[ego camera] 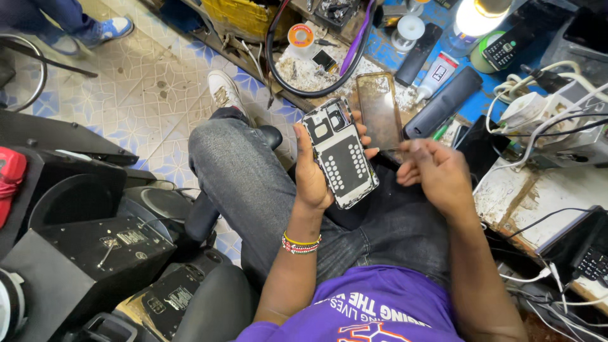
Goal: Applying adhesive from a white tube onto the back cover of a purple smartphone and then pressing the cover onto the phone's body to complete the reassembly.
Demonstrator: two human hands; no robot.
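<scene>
Left hand [312, 174] grips opened phone [340, 152] by its edges, internals up for access. Right hand [437, 174] beside it, fingers curled shut; contents unclear.

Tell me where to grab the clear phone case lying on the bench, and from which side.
Probably best to take the clear phone case by its two long edges near the end closest to the person, coming from above with the right hand. It lies flat on the workbench, its near end is partly hidden by the opened phone in the left hand, and clutter crowds its far end.
</scene>
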